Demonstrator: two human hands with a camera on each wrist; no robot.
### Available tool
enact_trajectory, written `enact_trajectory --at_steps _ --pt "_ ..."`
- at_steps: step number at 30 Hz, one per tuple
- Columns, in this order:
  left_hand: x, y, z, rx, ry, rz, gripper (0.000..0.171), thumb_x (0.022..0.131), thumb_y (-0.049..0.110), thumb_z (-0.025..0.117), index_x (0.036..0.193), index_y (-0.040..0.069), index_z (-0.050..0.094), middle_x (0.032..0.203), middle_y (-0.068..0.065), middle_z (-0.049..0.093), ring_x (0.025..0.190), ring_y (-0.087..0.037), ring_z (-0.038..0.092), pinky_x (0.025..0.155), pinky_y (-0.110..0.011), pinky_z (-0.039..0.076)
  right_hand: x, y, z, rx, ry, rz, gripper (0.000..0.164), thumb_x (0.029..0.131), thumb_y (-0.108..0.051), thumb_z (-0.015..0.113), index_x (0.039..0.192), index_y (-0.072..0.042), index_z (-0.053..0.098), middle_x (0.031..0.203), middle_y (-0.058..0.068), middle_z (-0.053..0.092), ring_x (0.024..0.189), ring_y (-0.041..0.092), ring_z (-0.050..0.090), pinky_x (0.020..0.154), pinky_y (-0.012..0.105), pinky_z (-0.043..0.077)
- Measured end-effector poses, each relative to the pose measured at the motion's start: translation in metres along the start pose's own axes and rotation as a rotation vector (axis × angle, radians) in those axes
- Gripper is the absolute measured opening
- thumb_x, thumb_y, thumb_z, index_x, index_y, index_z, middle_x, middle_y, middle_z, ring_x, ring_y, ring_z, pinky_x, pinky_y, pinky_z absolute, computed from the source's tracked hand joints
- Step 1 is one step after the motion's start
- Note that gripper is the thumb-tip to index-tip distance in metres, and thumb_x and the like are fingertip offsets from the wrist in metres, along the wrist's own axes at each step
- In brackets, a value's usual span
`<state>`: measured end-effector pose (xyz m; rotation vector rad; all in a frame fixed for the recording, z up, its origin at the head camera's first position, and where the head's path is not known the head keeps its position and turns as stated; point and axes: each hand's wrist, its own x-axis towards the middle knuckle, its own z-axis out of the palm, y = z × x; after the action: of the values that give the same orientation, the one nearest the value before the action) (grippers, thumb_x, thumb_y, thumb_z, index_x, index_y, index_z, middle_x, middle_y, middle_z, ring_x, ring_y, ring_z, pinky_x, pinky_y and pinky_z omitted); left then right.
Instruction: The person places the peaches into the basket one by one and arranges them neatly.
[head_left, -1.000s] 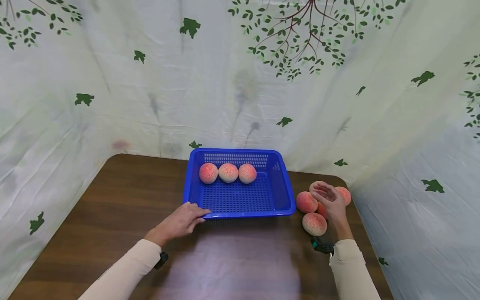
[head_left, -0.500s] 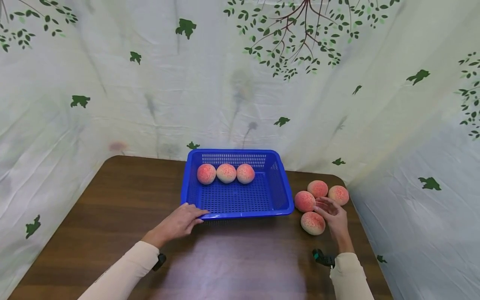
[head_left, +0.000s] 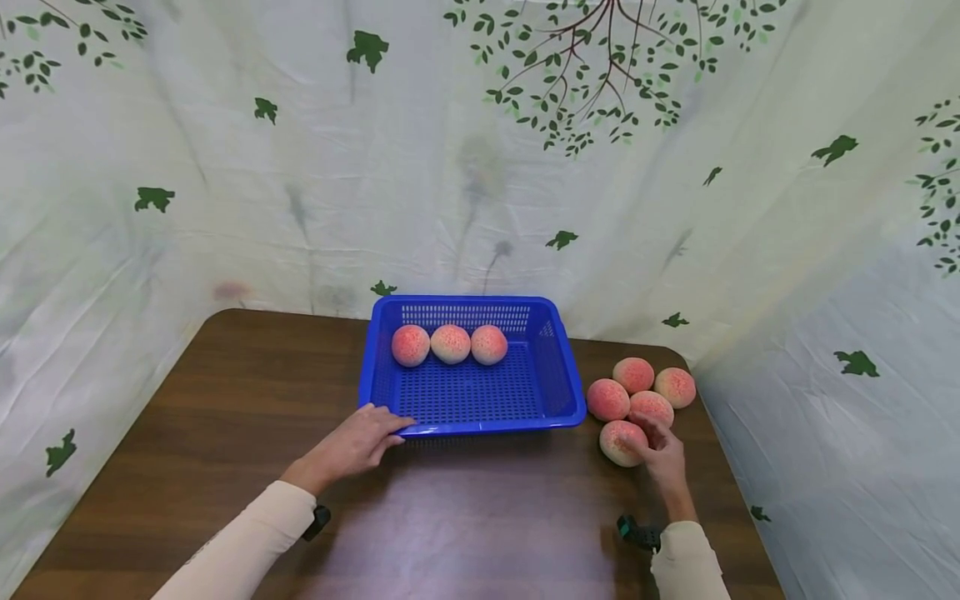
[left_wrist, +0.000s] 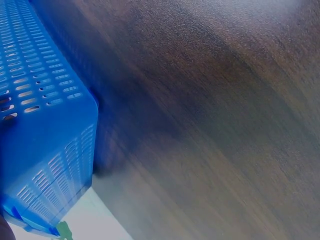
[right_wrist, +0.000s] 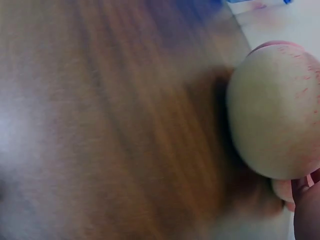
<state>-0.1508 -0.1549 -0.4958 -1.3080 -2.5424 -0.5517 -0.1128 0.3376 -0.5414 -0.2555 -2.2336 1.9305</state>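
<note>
In the head view, my left hand point(head_left: 363, 442) grips the near-left rim of a blue plastic basket point(head_left: 487, 429), fingers over the edge and thumb below. The basket's slotted wall point(left_wrist: 65, 165) fills the left side of the left wrist view. My right hand point(head_left: 663, 458) curves its thumb and fingers round the right side of the nearest peach point(head_left: 618, 444), in a group to the right of the basket. That peach's pale side point(right_wrist: 272, 115) looms large in the right wrist view, with the thumb point(right_wrist: 309, 210) against it. A pink-red peach point(head_left: 651, 407) lies just beyond the fingers.
Three peaches point(head_left: 450, 344) sit in a row along the basket's far side. More loose peaches point(head_left: 608, 399) lie together near the right edge of the brown wooden table point(head_left: 480, 517). A leaf-printed white cloth point(head_left: 420, 192) hangs behind and beside the table.
My right hand has come back from the far peaches, over the middle one, to the nearest peach, uncovering those behind. The left hand keeps its place on the basket rim.
</note>
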Motion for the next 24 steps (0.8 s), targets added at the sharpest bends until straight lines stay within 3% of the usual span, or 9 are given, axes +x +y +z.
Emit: enact_trajectory --at_steps 5,11,15,18,24 --pt "0.000 0.000 -0.001 -0.003 -0.016 -0.017 0.027 0.086 0.008 0.069 0.112 0.000 0.067 0.089 -0.004 0.068 0.077 -0.016 0.057 0.070 -0.031 0.041 -0.002 0.008 0.001 -0.054 -0.002 0.013 0.049 0.087 -0.006 0.071 0.130 0.005 0.051 0.124 0.008 0.058 0.110 -0.001 0.051 0.090 0.010 0.039" --pt "0.001 0.001 -0.002 -0.012 -0.070 -0.056 0.028 0.090 0.011 0.066 0.115 0.000 0.066 0.093 -0.006 0.069 0.080 -0.018 0.058 0.073 -0.033 0.043 -0.003 0.013 0.000 -0.132 -0.055 0.125 0.056 0.089 -0.011 0.070 0.139 -0.004 0.045 0.139 0.009 0.045 0.119 0.005 0.042 0.090 0.010 0.036" --pt "0.000 0.001 -0.002 -0.011 -0.066 -0.048 0.027 0.089 0.010 0.066 0.115 0.000 0.066 0.093 -0.006 0.069 0.080 -0.018 0.059 0.073 -0.033 0.043 -0.002 0.013 0.000 -0.169 -0.091 0.162 0.064 0.087 -0.010 0.071 0.142 -0.006 0.039 0.145 0.013 0.039 0.126 0.021 0.037 0.105 0.033 0.033" --pt "0.000 0.000 -0.001 -0.008 -0.051 -0.031 0.027 0.089 0.009 0.067 0.114 -0.001 0.066 0.093 -0.006 0.069 0.080 -0.018 0.059 0.073 -0.033 0.043 -0.002 0.015 0.000 -0.184 -0.108 0.164 0.069 0.083 -0.009 0.074 0.142 -0.007 0.038 0.144 0.016 0.038 0.126 0.029 0.037 0.108 0.051 0.027" --pt "0.000 0.000 0.000 -0.001 -0.040 -0.020 0.027 0.088 0.010 0.066 0.113 -0.001 0.066 0.093 -0.006 0.069 0.080 -0.019 0.059 0.073 -0.034 0.043 -0.001 0.016 -0.001 -0.211 -0.116 0.170 0.071 0.082 -0.012 0.076 0.142 -0.009 0.038 0.144 0.017 0.039 0.125 0.032 0.038 0.107 0.055 0.027"
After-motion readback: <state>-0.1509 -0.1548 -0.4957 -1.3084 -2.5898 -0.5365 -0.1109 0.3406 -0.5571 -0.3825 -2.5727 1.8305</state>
